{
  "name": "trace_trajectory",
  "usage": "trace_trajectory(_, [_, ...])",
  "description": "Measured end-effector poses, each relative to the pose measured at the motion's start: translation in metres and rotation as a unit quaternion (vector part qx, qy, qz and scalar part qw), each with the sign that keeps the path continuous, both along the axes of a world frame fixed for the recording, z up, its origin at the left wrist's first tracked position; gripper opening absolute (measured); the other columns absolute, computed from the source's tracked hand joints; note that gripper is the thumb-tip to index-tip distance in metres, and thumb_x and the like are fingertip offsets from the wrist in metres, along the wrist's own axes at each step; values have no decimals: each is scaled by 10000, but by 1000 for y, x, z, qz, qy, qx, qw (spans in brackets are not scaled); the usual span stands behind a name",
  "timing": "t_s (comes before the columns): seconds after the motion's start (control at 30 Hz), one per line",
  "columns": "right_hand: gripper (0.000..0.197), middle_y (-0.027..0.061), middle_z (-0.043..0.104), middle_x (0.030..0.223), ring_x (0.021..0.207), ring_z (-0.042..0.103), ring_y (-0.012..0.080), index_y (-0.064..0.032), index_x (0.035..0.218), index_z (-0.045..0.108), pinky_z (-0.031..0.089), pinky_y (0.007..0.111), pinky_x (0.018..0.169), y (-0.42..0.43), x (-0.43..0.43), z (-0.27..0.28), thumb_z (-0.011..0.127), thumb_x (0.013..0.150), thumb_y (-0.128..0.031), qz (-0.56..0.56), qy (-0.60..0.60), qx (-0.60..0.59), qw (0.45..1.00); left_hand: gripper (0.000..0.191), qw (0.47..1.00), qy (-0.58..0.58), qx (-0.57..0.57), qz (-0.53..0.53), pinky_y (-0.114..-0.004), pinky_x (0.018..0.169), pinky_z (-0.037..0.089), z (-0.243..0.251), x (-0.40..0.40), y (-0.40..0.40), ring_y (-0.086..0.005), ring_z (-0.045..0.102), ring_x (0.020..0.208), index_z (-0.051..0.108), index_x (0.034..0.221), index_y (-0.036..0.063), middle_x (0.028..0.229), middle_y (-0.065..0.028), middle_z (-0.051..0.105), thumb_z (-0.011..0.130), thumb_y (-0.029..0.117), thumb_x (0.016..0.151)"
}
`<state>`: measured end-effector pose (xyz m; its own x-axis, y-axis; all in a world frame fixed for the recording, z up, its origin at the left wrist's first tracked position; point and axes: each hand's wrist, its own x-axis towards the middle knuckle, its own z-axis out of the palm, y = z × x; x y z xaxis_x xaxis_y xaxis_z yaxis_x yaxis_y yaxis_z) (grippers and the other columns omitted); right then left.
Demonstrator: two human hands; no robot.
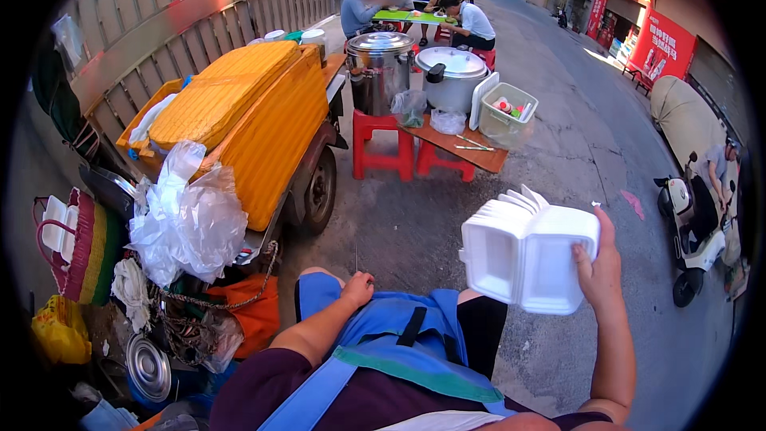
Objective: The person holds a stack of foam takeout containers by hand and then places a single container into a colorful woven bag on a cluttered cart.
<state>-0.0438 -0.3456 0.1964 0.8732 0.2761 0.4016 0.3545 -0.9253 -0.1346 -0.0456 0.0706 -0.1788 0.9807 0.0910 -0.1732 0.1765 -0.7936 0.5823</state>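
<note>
My right hand [598, 269] grips the right edge of a nested stack of white foam takeaway boxes [529, 251]. The stack's lids are spread apart and the hollow insides face me. My left hand [358, 289] rests by my knee on a blue apron [398, 317], its fingers curled. A thin upright line shows just above that hand; what it is, and whether the fingers hold it, is unclear. Ahead, a brown board [464, 143] on red plastic stools [383, 146] carries clear plastic bags [447, 121] and a pair of wrapped chopsticks [474, 145].
A large steel pot [380, 72] and a lidded pressure cooker [458, 81] stand ahead, beside a clear bin [505, 114]. At left is a cart with a yellow-wrapped box [263, 137], plastic bags [188, 215] and rope. People eat at a green table [413, 17]; a scooter rider [715, 170] is at right.
</note>
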Motion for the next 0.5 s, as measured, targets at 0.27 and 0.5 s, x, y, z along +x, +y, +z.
trace_trajectory(0.27, [574,185,464,1239,1112,494,262,-53,1369,283,377,377,950,10,-22,-68,522,894,-268,7,-8,581,814,234,1000,-4,-18,-2,-393,847,453,0,2,-6,-314,546,993,600,996,106,1060,-135,542,586,203,784])
trace_trajectory(0.5, [539,215,462,1242,1084,515,280,-40,1361,277,400,404,975,39,7,-108,395,932,-346,2,47,632,774,215,1000,-16,-3,-11,-396,846,454,-7,3,-2,-307,540,1006,609,980,126,1054,-121,544,587,211,784])
